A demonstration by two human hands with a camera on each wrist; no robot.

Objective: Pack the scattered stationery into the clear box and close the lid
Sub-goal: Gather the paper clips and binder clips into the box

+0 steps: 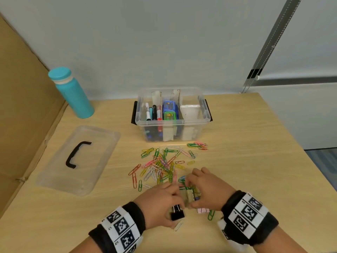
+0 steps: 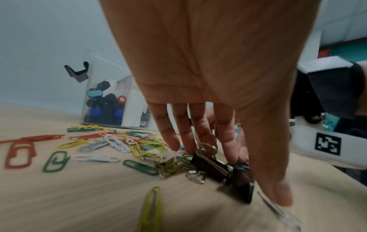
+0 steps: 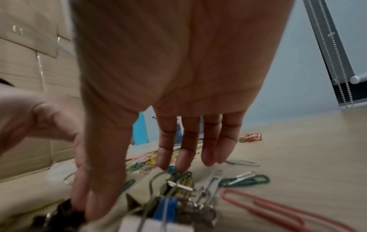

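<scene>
The clear box [image 1: 171,123] stands open at the back of the table, with markers, small cases and a white pack in its compartments. Its lid [image 1: 78,159] lies flat to the left. Several coloured paper clips [image 1: 164,165] are scattered in front of the box. Both hands reach down around a small heap of binder clips near the front edge. My left hand [image 1: 173,203] [image 2: 230,157] touches the black binder clips [image 2: 210,168] [image 1: 177,214] with straight fingers, thumb beside them. My right hand [image 1: 198,190] [image 3: 139,180] has straight fingers over the beige [image 1: 190,195] and blue binder clips [image 3: 166,207].
A teal bottle [image 1: 73,94] stands at the back left beside a cardboard wall [image 1: 21,110]. A pink binder clip [image 1: 202,209] and a green paper clip [image 1: 211,214] lie by my right wrist. The table's right edge [image 1: 300,152] drops off.
</scene>
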